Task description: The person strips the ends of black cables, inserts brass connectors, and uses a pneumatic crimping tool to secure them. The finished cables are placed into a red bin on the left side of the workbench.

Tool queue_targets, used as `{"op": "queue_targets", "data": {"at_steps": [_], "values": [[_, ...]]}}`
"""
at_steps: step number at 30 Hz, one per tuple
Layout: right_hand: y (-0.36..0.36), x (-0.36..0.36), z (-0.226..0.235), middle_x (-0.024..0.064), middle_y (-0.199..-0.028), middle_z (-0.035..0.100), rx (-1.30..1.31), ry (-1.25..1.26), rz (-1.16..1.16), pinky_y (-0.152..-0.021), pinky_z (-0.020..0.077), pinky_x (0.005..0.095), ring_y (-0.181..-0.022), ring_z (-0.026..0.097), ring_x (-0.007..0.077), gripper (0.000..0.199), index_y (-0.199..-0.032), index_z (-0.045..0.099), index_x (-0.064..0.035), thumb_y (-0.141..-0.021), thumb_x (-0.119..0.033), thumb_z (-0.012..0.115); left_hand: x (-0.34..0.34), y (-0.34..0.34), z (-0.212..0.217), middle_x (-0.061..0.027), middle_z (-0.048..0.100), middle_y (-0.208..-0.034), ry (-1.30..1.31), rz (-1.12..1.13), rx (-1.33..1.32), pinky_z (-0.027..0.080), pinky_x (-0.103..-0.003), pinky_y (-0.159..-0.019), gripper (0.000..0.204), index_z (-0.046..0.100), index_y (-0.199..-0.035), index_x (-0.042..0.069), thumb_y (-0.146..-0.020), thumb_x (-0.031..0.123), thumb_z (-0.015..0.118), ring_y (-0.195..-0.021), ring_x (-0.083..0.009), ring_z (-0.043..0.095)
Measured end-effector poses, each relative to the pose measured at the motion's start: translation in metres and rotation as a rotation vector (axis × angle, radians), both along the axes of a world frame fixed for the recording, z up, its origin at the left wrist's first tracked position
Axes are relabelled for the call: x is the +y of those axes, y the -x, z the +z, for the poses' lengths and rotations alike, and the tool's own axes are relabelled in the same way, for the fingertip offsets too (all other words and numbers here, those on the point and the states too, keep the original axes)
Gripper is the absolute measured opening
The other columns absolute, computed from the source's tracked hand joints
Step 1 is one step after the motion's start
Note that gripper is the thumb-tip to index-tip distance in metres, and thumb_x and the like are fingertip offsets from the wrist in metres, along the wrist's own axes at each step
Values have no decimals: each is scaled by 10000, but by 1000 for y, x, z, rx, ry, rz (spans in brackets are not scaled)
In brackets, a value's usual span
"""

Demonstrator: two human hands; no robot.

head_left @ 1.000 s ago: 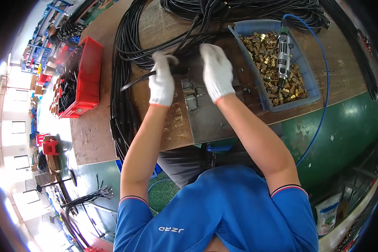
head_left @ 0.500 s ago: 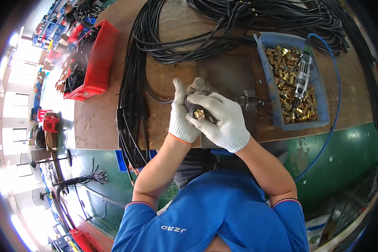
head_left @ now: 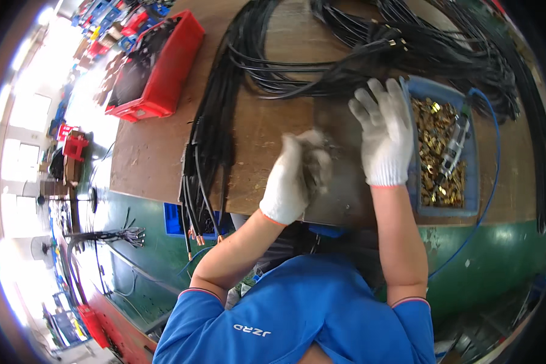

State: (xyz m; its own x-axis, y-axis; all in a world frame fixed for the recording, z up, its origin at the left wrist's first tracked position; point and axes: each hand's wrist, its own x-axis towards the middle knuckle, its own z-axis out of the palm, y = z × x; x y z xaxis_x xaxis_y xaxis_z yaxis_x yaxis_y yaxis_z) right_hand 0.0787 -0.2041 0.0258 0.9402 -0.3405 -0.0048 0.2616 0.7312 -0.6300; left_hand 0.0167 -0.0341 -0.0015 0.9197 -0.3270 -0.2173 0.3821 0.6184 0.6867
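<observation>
My left hand (head_left: 289, 177), in a white knitted glove, is raised over the middle of the table. Its fingers look bent and are smeared by motion, so whether anything lies in them does not show. My right hand (head_left: 384, 136), gloved too, reaches forward beside the blue bin (head_left: 414, 182) with its fingers stretched out and nothing visible in them. Brass fittings (head_left: 429, 155) fill that bin, and a silver power screwdriver (head_left: 452, 148) rests on top of them. Past my right fingertips lie coiled black cables (head_left: 358, 73).
A long bundle of black cables (head_left: 215, 115) hangs over the table's front edge at left. Beyond it stands a red crate (head_left: 179, 64) of dark parts. The screwdriver's blue hose (head_left: 496, 145) loops down at right. A blue container (head_left: 173, 218) sits below the edge.
My hands have come apart; the right one moved forward and right, towards the bin. The black cable end with its brass fitting, earlier between both hands, no longer shows. The view has shifted.
</observation>
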Motion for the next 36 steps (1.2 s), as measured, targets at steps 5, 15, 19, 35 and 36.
{"op": "queue_targets", "data": {"at_steps": [5,15,19,35,36], "values": [[36,-1,-24,128,-1119,732,89,318,226,-767,567,311,-875,697,158,338,-1344,642,36,-1061,-147,667,45,28,28,-103,780,-1016,-1277,197,-486,595,-326,-753,232,746,-1170,39,-1008,204,743,-846,-198,752],[90,61,-32,60,-1002,754,36,785,744,-819,545,265,-903,678,106,190,-1173,744,24,-1043,-104,690,146,58,12,-166,787,-1127,-2180,9,-281,600,-484,-846,410,657,-1317,117,-938,246,741,-969,-395,759],[94,66,-30,238,-1069,773,-132,1148,742,-866,596,416,-993,770,363,273,-1170,759,-1,-1009,-213,701,134,50,-6,-211,778,-1107,-1976,136,-369,605,-499,-818,611,484,-1462,100,-912,201,732,-918,-396,766],[82,31,-20,241,-930,733,-106,1469,910,-783,561,488,-860,723,426,274,-1094,704,-7,-1028,-267,650,84,-16,37,-93,707,-846,-1368,-238,-1563,540,-455,-794,413,733,-1174,53,-795,196,812,-802,-313,684],[81,28,-21,256,-969,734,-137,1522,882,-808,559,510,-910,710,472,290,-1114,716,-14,-1023,-281,648,87,-18,39,-77,662,-786,-1434,-278,-1570,509,-453,-723,395,745,-1166,73,-805,218,809,-748,-308,651]]}}
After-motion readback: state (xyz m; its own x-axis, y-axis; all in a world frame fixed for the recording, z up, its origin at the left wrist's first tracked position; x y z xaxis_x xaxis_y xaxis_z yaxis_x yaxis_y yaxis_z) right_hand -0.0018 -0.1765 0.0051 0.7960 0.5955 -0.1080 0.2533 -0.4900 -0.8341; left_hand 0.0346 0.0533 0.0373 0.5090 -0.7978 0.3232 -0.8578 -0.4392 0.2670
